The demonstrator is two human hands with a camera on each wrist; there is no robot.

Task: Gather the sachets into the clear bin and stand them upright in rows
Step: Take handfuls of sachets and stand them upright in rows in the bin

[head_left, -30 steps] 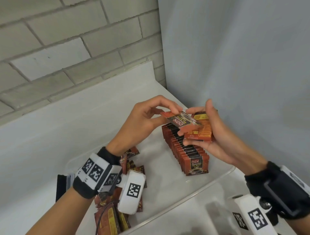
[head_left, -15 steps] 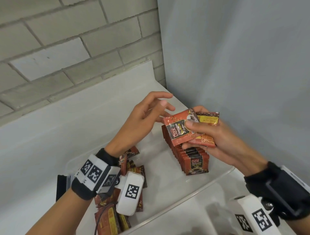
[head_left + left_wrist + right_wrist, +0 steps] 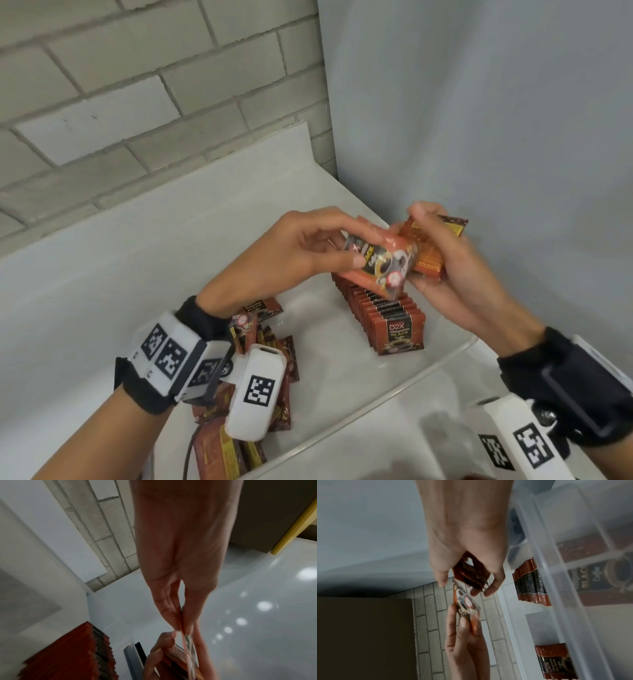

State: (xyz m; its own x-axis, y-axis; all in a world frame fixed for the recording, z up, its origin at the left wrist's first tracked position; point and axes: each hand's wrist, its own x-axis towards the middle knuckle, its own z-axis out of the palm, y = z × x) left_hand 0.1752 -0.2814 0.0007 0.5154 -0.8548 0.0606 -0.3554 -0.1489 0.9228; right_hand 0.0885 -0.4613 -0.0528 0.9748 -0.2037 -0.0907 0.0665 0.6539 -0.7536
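Nearest, left of the upright row point(image 3: 383, 310) in the clear bin point(image 3: 442, 359): loose sachets point(image 3: 274, 359) heaped flat. Above that row's far end: left hand point(image 3: 301, 250) pinching 1 sachet point(image 3: 380, 267), right hand point(image 3: 455, 274) gripping a small stack point(image 3: 430, 255), the 2 touching. Beyond, white surface point(image 3: 171, 240), brick wall point(image 3: 137, 85).
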